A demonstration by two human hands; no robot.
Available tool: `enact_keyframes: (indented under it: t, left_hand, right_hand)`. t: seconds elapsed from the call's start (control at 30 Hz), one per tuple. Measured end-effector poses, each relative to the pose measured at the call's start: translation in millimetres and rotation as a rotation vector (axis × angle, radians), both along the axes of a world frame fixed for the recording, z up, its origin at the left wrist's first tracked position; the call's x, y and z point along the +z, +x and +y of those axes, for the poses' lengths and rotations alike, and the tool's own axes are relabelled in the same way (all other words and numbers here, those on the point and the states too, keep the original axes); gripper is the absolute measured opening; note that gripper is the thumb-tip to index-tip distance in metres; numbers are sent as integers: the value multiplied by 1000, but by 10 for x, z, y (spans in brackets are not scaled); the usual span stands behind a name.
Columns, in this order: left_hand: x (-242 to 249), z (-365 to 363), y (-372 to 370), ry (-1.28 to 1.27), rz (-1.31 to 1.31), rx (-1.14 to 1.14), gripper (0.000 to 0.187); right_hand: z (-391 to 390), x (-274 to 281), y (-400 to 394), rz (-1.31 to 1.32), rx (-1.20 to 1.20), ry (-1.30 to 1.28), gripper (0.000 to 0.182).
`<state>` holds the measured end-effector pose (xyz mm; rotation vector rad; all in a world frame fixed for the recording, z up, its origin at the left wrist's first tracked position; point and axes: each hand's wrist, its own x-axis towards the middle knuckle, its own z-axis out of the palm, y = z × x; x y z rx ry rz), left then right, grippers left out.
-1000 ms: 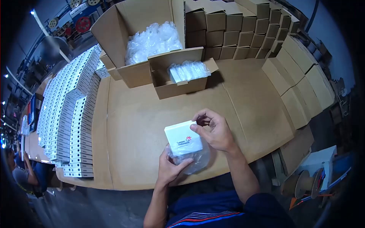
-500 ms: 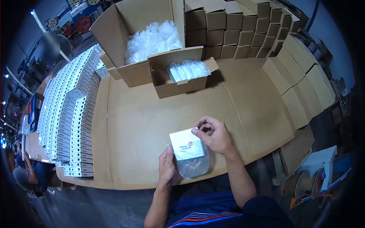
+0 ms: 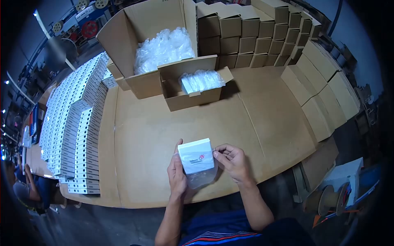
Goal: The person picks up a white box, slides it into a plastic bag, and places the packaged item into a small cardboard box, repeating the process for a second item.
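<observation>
A flat white box (image 3: 195, 158) with a small red logo sits partly inside a clear plastic bag (image 3: 201, 179), its upper end sticking out of the bag's mouth. My left hand (image 3: 177, 175) is closed around the left side of box and bag, thumb at the front. On the other side my right hand (image 3: 233, 162) pinches the bag's edge between thumb and fingers, beside the box's upper right corner. Both hands are just above the table's near edge. Beyond them an open small carton (image 3: 191, 101) contains several white boxes wrapped in clear plastic (image 3: 202, 82).
A large open carton (image 3: 143, 87) full of crumpled clear bags (image 3: 166, 49) stands behind. Stacked white boxes (image 3: 69, 127) line the cardboard-covered table's (image 3: 180, 123) left side. Brown cartons (image 3: 250, 41) are piled at the back, with more cartons (image 3: 328, 94) on the right. Another person (image 3: 30, 184) is at far left.
My right hand has moved from the top of the white box down to the bag's edge. Box and bag have shifted slightly left, and the left hand has moved up alongside.
</observation>
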<state>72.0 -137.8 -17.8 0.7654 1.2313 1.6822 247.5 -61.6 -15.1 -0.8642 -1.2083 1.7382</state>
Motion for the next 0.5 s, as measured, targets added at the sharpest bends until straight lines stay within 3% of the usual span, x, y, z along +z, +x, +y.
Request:
enact_keyframes:
  t: [0.1, 0.23, 0.37, 0.47, 0.5]
  left_hand:
    - [68, -12, -52, 36, 263, -12, 59]
    - [165, 36, -113, 195, 306, -47, 61]
    - [170, 57, -40, 216, 111, 0, 62]
    - [197, 95, 37, 207, -72, 55, 61]
    - [228, 101, 45, 201, -115, 74, 61]
  right_hand:
    - [-12, 52, -44, 84, -89, 129, 13]
    - [35, 103, -42, 107, -69, 239, 15]
    - [18, 95, -87, 208, -30, 194, 24]
    - [-38, 127, -147, 212, 34, 300, 36]
    - [-52, 115, -141, 116, 52, 285, 39]
